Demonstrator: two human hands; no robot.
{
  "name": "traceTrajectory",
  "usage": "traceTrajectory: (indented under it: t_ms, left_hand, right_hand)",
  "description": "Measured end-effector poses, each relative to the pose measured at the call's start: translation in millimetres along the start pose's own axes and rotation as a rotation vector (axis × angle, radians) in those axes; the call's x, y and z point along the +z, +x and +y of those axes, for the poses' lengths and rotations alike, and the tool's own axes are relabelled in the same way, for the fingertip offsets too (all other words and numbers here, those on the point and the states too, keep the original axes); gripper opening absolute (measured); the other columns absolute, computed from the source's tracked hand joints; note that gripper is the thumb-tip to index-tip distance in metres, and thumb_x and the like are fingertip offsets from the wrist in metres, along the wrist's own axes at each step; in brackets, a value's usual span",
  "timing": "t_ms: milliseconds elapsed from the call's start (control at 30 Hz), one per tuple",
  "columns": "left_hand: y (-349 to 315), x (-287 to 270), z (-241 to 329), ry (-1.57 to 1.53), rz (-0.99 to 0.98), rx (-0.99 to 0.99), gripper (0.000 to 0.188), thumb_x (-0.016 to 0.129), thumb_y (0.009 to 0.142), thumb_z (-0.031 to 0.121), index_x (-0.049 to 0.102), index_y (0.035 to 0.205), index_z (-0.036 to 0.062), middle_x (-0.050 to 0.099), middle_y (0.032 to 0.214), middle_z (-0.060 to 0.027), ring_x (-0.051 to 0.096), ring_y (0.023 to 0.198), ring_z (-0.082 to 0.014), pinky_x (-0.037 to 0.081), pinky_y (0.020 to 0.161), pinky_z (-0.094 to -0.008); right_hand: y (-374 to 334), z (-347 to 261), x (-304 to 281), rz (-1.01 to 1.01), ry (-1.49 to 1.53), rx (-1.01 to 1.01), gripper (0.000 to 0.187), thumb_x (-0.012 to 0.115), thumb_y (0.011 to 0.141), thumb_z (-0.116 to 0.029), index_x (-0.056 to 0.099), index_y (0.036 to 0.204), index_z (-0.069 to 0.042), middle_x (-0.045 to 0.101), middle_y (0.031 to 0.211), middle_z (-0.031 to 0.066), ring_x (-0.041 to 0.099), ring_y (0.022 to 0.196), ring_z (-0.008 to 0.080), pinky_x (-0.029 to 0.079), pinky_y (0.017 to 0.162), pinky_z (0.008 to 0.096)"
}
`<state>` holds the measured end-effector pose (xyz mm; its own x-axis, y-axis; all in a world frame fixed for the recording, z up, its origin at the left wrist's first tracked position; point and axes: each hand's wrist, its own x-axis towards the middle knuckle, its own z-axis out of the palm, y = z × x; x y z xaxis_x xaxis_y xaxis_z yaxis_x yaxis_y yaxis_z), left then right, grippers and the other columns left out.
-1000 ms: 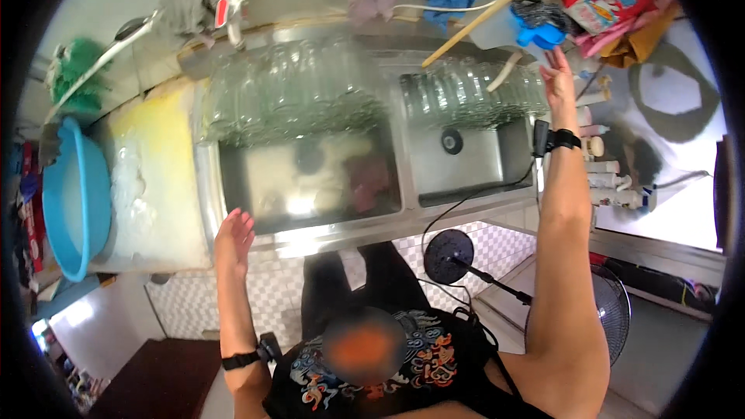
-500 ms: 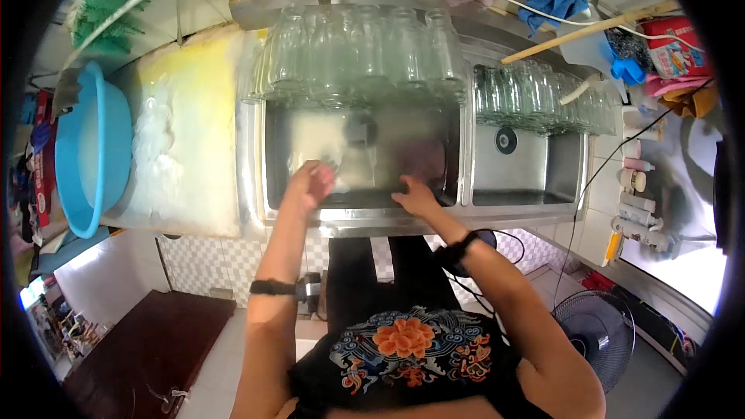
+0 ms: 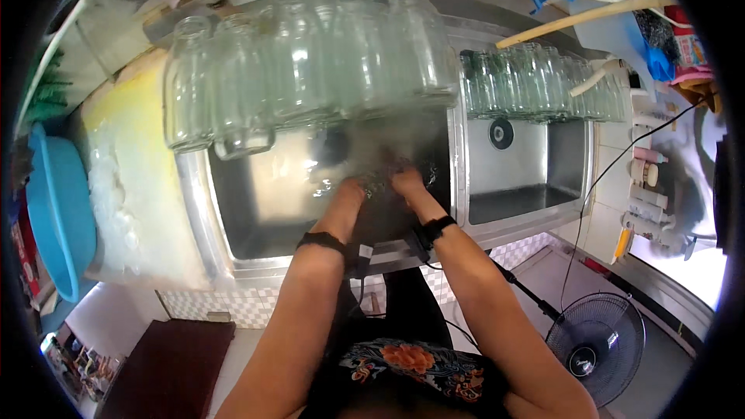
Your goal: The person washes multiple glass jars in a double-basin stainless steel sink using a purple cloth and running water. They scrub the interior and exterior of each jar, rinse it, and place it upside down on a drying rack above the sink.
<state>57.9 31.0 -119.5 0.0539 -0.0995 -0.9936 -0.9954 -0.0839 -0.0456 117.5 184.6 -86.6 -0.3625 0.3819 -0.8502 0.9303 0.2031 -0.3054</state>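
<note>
Both of my hands reach into cloudy water in the large left sink basin [image 3: 260,244]. My left hand [image 3: 355,188] is dipped at the wrist, and the water hides its fingers. Close beside it on the right, my right hand [image 3: 407,181] is also partly under the surface, its fingers blurred and hidden. Whether either hand holds something cannot be made out. Just beyond them, clear glass bottles [image 3: 295,62] stand in a row along the back of the basin, several of them close together.
A smaller right basin [image 3: 516,159] has more glass bottles [image 3: 535,81] behind it. A wooden stick [image 3: 578,22] slants above them. Left of the sink are a white-yellow counter [image 3: 128,186] and a blue tub [image 3: 62,213]. A fan [image 3: 596,349] stands at lower right.
My hands have come closer together and gone down into the water; before, both were above it with fingers showing. The view has shifted, bringing the bottles nearer.
</note>
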Motion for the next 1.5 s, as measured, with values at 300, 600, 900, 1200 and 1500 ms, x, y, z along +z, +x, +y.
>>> traceTrajectory:
  t_ms: [300, 600, 900, 1200, 1500]
  left_hand:
    - [0.7, -11.4, -9.2, -0.086, 0.062, 0.212, 0.068, 0.071, 0.079, 0.021, 0.035, 0.134, 0.0031, 0.047, 0.133, -0.0213, 0.051, 0.117, -0.0376, 0.045, 0.091, -0.0458]
    - [-113.4, -35.1, -1.5, 0.904, 0.138, 1.034, 0.081, 0.082, 0.065, 0.019, 0.035, 0.129, 0.0025, 0.055, 0.119, -0.0217, 0.057, 0.105, -0.0396, 0.048, 0.086, -0.0439]
    - [-119.1, -54.1, 35.2, 0.918, -0.379, 0.653, 0.062, 0.078, 0.068, 0.018, 0.043, 0.117, 0.0072, 0.061, 0.105, -0.0117, 0.063, 0.092, -0.0313, 0.054, 0.061, -0.0393]
    - [-127.3, -41.4, 43.5, 1.273, -0.318, 0.702, 0.06, 0.073, 0.071, 0.036, 0.05, 0.117, 0.0052, 0.063, 0.084, -0.0095, 0.065, 0.072, -0.0257, 0.056, 0.063, -0.0403]
    - [-73.1, -29.9, 28.5, 0.104, 0.078, 1.062, 0.043, 0.046, 0.095, 0.037, 0.052, 0.119, 0.0017, 0.058, 0.113, -0.0131, 0.055, 0.106, -0.0267, 0.044, 0.089, -0.0348]
  right_hand:
    - [-89.1, -12.1, -48.7, -0.209, 1.184, -0.07, 0.047, 0.055, 0.094, -0.041, 0.055, 0.123, -0.005, 0.063, 0.112, 0.0102, 0.063, 0.097, 0.023, 0.051, 0.081, 0.0362]
    - [-80.5, -64.8, 32.0, 0.311, -0.006, -0.561, 0.052, 0.055, 0.093, -0.037, 0.048, 0.132, -0.003, 0.061, 0.114, 0.0176, 0.06, 0.106, 0.0309, 0.047, 0.092, 0.04]
    - [-15.6, -71.3, 34.8, -0.373, 1.337, 0.042, 0.023, 0.063, 0.087, -0.016, 0.06, 0.103, 0.0, 0.064, 0.095, 0.0126, 0.065, 0.081, 0.0242, 0.056, 0.071, 0.0365]
    - [-8.6, -76.1, 31.9, -0.184, 0.998, 0.074, 0.02, 0.064, 0.085, -0.019, 0.06, 0.096, -0.002, 0.064, 0.094, 0.0097, 0.063, 0.079, 0.023, 0.054, 0.073, 0.0349]
    - [-66.7, -106.8, 24.4, -0.464, 1.457, 0.095, 0.025, 0.062, 0.088, -0.031, 0.062, 0.099, -0.008, 0.064, 0.096, 0.0063, 0.061, 0.087, 0.0208, 0.051, 0.08, 0.0374]
